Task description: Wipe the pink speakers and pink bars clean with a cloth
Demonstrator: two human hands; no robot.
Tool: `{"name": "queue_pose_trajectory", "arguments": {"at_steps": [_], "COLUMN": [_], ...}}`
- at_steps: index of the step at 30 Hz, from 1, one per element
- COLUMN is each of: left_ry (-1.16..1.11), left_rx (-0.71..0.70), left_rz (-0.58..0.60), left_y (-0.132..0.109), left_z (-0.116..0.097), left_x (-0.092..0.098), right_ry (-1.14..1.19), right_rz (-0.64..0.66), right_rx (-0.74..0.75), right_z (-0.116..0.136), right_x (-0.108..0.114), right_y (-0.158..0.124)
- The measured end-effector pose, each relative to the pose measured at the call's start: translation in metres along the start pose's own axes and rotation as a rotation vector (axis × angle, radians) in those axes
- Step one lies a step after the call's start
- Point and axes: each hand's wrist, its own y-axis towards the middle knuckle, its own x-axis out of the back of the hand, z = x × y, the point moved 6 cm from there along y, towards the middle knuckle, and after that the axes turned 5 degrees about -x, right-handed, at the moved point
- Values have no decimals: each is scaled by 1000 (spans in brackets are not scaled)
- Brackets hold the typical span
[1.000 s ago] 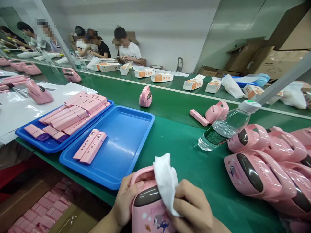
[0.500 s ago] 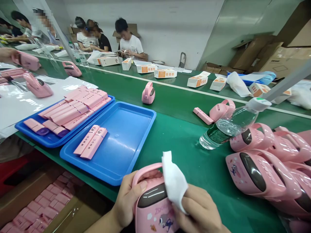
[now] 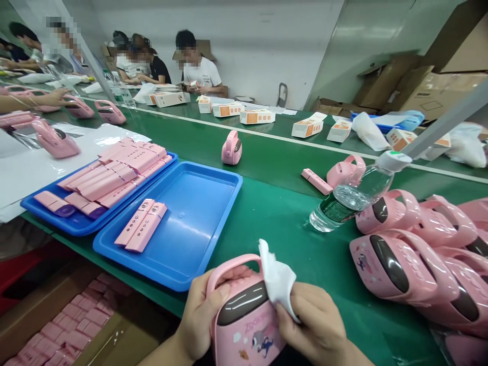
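Observation:
A pink plastic device with a carry handle (image 3: 244,325) fills the bottom of the view, its dark glossy window and cartoon print facing up. My left hand (image 3: 200,315) is shut around its left side, with the fingers reaching over the handle. A crumpled white cloth (image 3: 276,274) is pinched in my right hand (image 3: 312,320), and it presses against the device's upper right edge beside the handle. The device's lower edge and part of its right side are hidden by my hands or the frame.
Beyond my hands, a green conveyor belt (image 3: 297,223) carries a blue tray (image 3: 213,170) holding two pink bars, and a fuller blue tray (image 3: 76,229). A water bottle (image 3: 351,203) lies beside several stacked pink devices (image 3: 396,269). A cardboard box (image 3: 38,300) of pink items sits below left.
The cloth has shifted right and lower along the handle, and the device has turned slightly, its window now tilting up to the right. The head view has moved a little.

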Motion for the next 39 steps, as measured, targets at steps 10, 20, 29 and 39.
{"name": "queue_pose_trajectory", "arguments": {"at_steps": [10,20,29,39], "left_ry": [47,73,118,150], "left_rx": [-32,-20,-34,-44], "left_rz": [7,-50,4,-17], "left_y": [-3,-4,-3,-5], "left_z": [-3,-2,-4,-8], "left_x": [-3,-2,-6,-7], "right_ry": [-35,-95,-65,-67], "right_rz": [13,-31,-40,-45], "right_rx": [49,1,14,3], "right_z": [6,6,12,10], "right_x": [-1,6,10,8], "right_y": [-2,-5,-3,-3]}}
